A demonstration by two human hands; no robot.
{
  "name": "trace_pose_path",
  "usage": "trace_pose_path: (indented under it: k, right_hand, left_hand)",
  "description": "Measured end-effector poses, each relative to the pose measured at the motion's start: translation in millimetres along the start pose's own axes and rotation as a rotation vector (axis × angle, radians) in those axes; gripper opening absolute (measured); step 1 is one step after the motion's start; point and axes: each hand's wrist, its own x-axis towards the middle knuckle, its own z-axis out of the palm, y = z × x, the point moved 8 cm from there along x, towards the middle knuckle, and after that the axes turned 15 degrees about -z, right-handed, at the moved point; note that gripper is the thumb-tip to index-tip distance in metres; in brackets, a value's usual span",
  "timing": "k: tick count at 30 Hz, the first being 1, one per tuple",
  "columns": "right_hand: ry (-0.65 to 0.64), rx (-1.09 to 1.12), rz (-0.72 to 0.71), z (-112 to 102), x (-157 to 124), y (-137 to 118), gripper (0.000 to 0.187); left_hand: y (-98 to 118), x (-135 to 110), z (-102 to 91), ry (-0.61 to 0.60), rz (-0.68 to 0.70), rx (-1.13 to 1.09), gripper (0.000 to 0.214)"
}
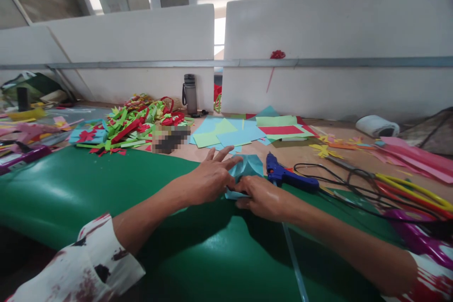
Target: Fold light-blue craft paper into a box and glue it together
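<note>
A folded piece of light blue paper [247, 166] lies on the green mat [88, 188] in front of me. My left hand [208, 178] rests on its left side, fingers stretched out and spread over the paper. My right hand [262, 197] is closed, pinching the paper's near edge against the mat. Both hands touch the paper and almost meet at its lower left corner. A blue glue gun [288, 177] lies just right of the paper, close to my right hand.
Sheets of blue, green and red paper [247, 131] lie behind the hands. A heap of paper scraps [130, 122] sits at left, a grey bottle [190, 94] by the white partition, black cables [339, 179] and pink strips at right.
</note>
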Motion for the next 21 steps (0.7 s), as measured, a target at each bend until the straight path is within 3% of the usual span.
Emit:
trace_pose_path:
  k: [6, 21]
  right_hand:
    - [-0.037, 0.019, 0.033, 2.7, 1.5, 0.9, 0.01]
    - [-0.035, -0.071, 0.12, 3.8, 1.9, 6.5, 0.011]
  left_hand:
    - [2.3, 1.7, 3.1, 0.047, 0.018, 0.08, 0.013]
    - [6.3, 5.2, 4.0, -0.028, 0.04, 0.095, 0.023]
